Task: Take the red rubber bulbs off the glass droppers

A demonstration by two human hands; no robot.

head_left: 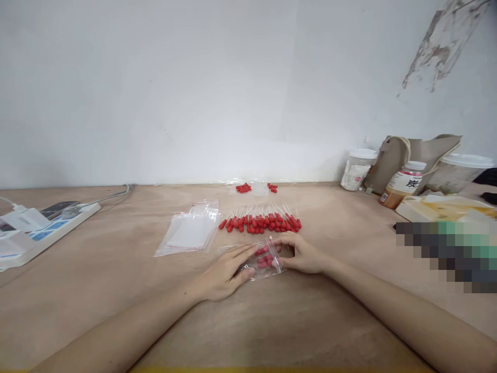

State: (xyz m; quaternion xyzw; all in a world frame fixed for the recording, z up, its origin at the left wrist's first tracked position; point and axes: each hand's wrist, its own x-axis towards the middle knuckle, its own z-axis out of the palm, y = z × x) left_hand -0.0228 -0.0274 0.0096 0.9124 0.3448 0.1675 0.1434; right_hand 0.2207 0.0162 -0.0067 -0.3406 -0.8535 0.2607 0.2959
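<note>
A small clear zip bag (254,275) lies on the table with several red pieces (265,260) inside, seen through the plastic. Across its left part rests my left hand (227,269), fingers stretched out and the thumb apart, touching the plastic. My right hand (298,254) curls at the zip edge on the right, thumb and fingers closed on the bag's mouth. Whether those fingers also hold a red piece is hard to make out. Just beyond the bag, a row of red-tipped sticks (260,224) has its red ends towards me and pale ends towards the wall.
Flat clear bags (188,230) are stacked left of the sticks. Near the wall lie plastic packs with red pieces (243,188). A power strip (50,235) with plugs sits at left. At right stand a lidded cup (357,171), a bottle (404,184) and a beige bag (423,150).
</note>
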